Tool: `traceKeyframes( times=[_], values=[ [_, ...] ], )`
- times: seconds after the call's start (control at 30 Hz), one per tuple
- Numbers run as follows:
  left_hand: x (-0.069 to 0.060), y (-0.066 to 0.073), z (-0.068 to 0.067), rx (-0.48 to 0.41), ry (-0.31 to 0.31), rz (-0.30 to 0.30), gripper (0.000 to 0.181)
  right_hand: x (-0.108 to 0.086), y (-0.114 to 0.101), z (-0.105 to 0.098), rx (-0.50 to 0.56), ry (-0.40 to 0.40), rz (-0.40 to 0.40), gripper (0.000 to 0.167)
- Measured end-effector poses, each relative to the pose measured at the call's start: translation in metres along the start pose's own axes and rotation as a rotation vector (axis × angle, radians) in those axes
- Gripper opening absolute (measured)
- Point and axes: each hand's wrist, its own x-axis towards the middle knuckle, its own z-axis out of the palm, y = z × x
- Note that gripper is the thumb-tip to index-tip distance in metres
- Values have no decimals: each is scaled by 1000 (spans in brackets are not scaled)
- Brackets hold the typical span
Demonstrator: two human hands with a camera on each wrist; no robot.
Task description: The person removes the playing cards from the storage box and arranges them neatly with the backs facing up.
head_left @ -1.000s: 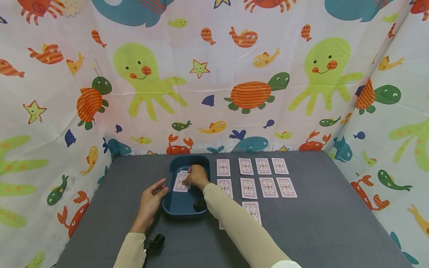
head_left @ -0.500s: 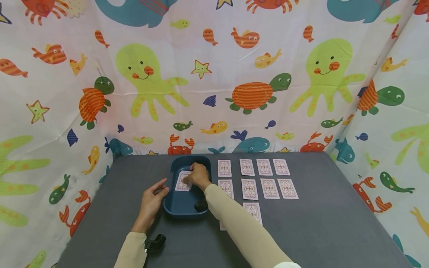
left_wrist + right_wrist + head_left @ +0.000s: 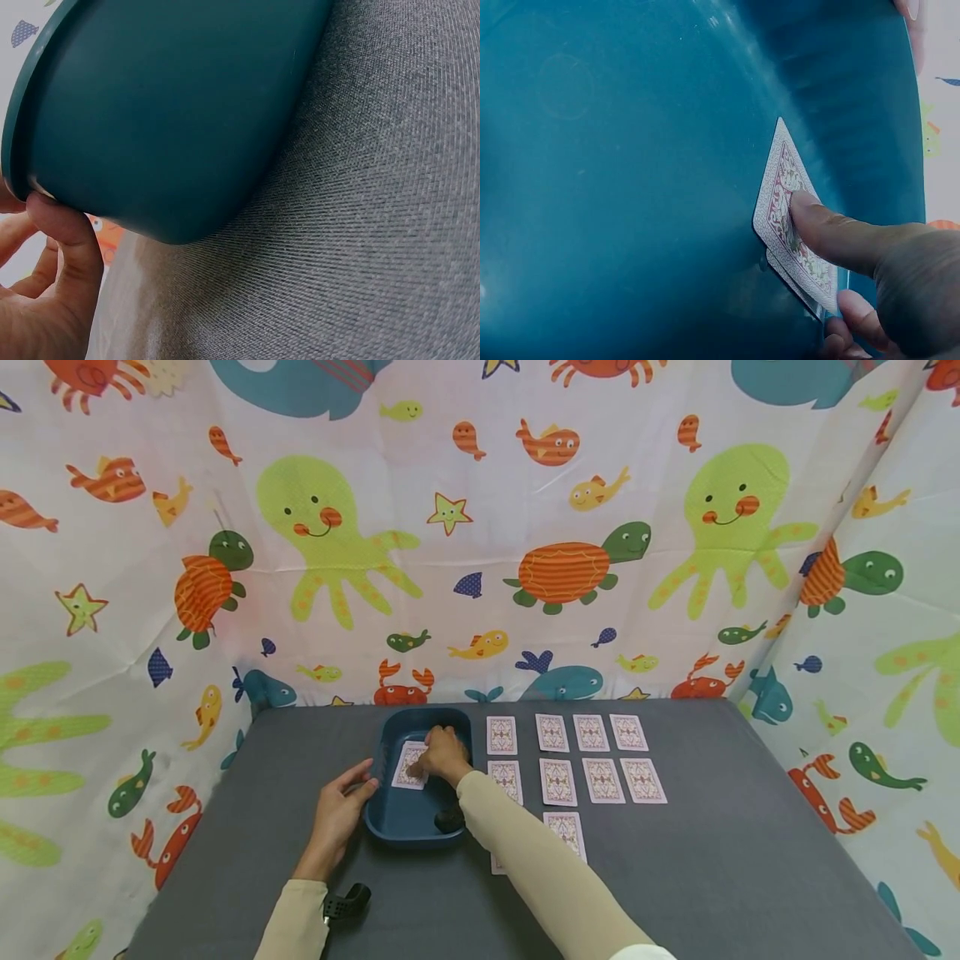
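Observation:
In the head view, a blue plastic tray (image 3: 401,842) stands on the grey table. My right hand (image 3: 444,756) reaches into it and holds playing cards (image 3: 406,775), patterned backs up. The right wrist view shows the thumb (image 3: 840,232) on the top card (image 3: 776,217), with fingers at the lower edge. Another card (image 3: 787,279) peeks out beneath; how many are stacked I cannot tell. At the tray's left side, my left hand (image 3: 337,814) holds the rim. In the left wrist view, its thumb (image 3: 67,225) lies under the rim (image 3: 13,142).
Right of the tray, several face-down cards lie in rows, among them a near card (image 3: 566,831) and a far card (image 3: 501,735). The right forearm (image 3: 547,877) covers part of a card (image 3: 497,865). A patterned cloth (image 3: 465,543) hangs behind the grey table (image 3: 712,860).
The cards under my right hand have come closer together: the offset card edge seen earlier behind the top card no longer shows in the head view. My left hand stays at the rim.

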Motion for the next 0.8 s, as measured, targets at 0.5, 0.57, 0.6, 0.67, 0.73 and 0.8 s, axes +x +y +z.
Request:
traceKeyframes(
  times=[0.5,0.57,0.6,0.67,0.73,0.8],
  values=[
    [1,0,1,-19,7,5,41,5,-3,4,295,70,-74,47],
    [0,0,1,-17,6,7,42,6,-3,4,316,83,-70,42],
    [0,0,0,-16,5,8,42,6,-3,4,323,93,-71,40],
    [0,0,0,-12,3,10,43,7,-3,3,335,112,-71,34],
    [0,0,0,-7,0,10,43,7,-3,1,344,125,-74,28],
    [1,0,0,-1,-2,9,43,7,-4,-1,364,130,-75,23]
  ],
)
